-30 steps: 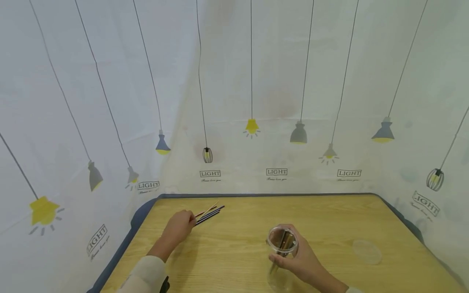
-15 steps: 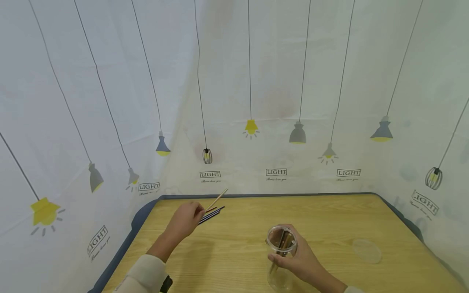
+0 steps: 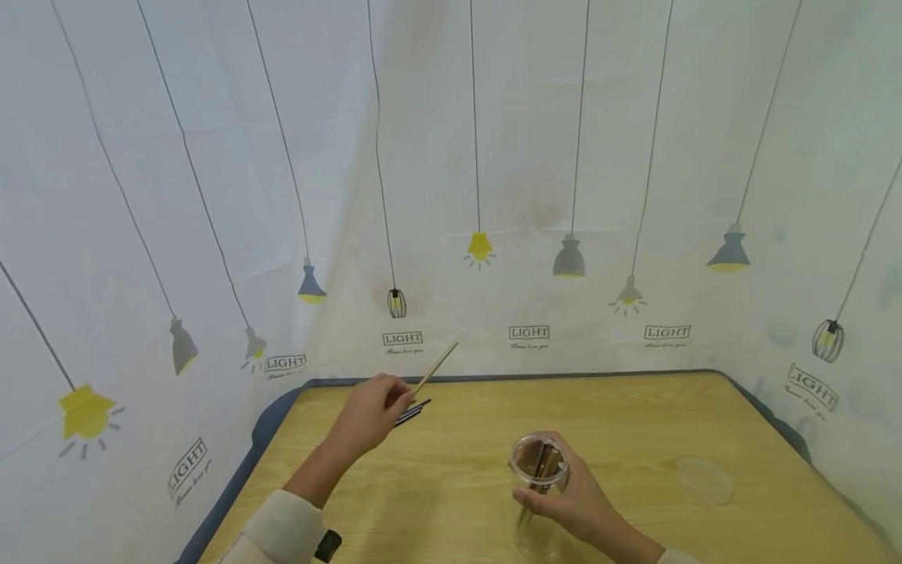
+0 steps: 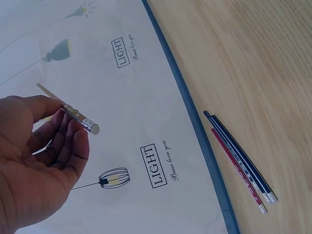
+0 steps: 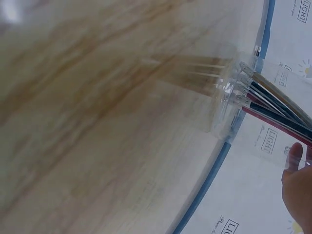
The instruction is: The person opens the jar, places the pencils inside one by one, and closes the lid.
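In the head view my left hand (image 3: 373,411) pinches a light wood-coloured pencil (image 3: 437,366) that slants up and to the right, lifted off the table. The left wrist view shows this pencil's white eraser end (image 4: 95,129) beyond my thumb and fingertips. Below it, on the table, lie a red pencil (image 4: 238,169) and a few dark blue pencils (image 4: 243,156) side by side. My right hand (image 3: 581,501) grips a clear, lidless jar (image 3: 537,540) standing upright on the table. Inside, several pencils (image 5: 280,105) lean with their eraser ends down, as the right wrist view shows.
A round translucent lid (image 3: 705,481) lies flat on the wooden table (image 3: 479,415), right of the jar. A blue edge borders the table, and a white curtain (image 3: 521,298) printed with hanging lamps surrounds it. A black object (image 3: 328,546) sits by my left sleeve.
My left hand has lifted the wood-coloured pencil from the pile and moved slightly up and right. The right hand and jar have stayed nearly in place.
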A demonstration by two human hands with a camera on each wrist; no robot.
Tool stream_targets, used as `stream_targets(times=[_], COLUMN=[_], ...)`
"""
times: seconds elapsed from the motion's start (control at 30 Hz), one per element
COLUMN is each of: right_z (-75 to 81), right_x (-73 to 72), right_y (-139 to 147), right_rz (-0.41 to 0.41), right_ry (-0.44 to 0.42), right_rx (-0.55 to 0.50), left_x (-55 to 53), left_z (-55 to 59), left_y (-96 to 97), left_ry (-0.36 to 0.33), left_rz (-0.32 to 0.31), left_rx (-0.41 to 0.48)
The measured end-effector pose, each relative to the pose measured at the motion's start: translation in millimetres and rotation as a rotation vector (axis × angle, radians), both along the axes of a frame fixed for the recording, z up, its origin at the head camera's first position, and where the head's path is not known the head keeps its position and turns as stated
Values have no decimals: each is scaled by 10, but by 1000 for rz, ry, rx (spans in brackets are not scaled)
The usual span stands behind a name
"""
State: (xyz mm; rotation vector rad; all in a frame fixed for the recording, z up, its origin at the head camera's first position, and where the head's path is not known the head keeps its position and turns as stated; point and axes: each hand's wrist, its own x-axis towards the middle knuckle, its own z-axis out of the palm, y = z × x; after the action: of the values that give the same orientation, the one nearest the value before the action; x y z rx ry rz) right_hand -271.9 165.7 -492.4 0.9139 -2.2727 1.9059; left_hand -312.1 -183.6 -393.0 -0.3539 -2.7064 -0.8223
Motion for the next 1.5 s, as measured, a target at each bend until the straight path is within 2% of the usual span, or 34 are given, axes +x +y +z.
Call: stream_targets(times=[0.4, 0.9, 1.5], right_z=[14, 4, -2], right_x=[18, 14, 1], right_y=[-6, 4, 2], right_rz=[22, 18, 13], right_ry=[-16, -1, 24], right_rx=[-16, 5, 10], left_x=[92, 199, 282], left_z=[167, 360, 524], left_y=[130, 296, 461], left_ry=[17, 61, 29], left_rz=[-52, -112, -209], left_rx=[92, 155, 256])
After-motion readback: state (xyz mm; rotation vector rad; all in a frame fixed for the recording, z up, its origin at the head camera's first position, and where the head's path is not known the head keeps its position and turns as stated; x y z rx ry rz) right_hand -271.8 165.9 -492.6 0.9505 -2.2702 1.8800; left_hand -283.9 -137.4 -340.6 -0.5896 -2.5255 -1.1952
